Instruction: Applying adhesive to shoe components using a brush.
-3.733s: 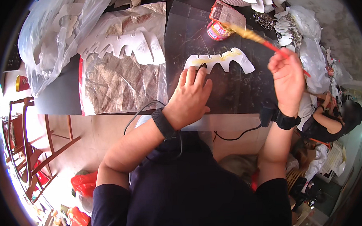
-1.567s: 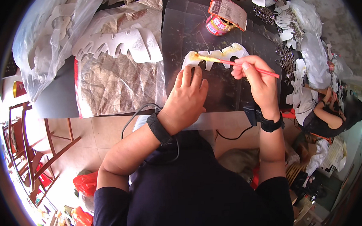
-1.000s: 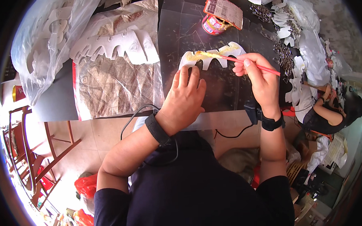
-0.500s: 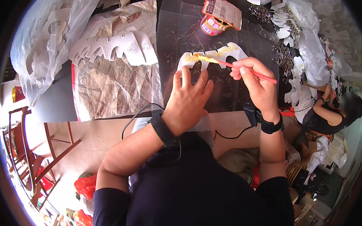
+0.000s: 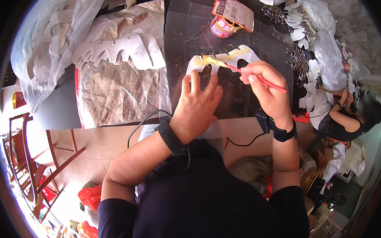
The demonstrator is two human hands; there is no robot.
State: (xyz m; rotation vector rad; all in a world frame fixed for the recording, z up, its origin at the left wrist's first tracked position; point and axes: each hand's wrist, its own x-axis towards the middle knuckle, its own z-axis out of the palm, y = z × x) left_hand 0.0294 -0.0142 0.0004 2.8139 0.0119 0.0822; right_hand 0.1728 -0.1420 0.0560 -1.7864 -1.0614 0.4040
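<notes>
A white cut-out piece (image 5: pixel 243 56) with a notched edge lies on the dark table, yellow paste smeared along its upper part. My left hand (image 5: pixel 197 102) is spread out, its fingertips at the piece's lower left edge. Between the thumb and fingers of my right hand (image 5: pixel 269 85) is a slim red brush (image 5: pixel 235 69). Its yellow-coated tip touches the piece near the middle. Behind the piece stands a small red and white tub (image 5: pixel 223 27), partly covered by a printed cardboard flap (image 5: pixel 236 10).
Similar white cut-outs (image 5: pixel 123 48) lie on a brown sheet in clear plastic (image 5: pixel 121 92) at left, beside a clear bag (image 5: pixel 47 48). Metal chains (image 5: pixel 297 59) and more white pieces line the right side. A co-worker (image 5: pixel 348 118) sits at far right. Wooden chairs (image 5: pixel 30 155) stand at left.
My right hand has shifted slightly left and down with the brush, its tip moving along the white piece. My left hand stays almost where it was.
</notes>
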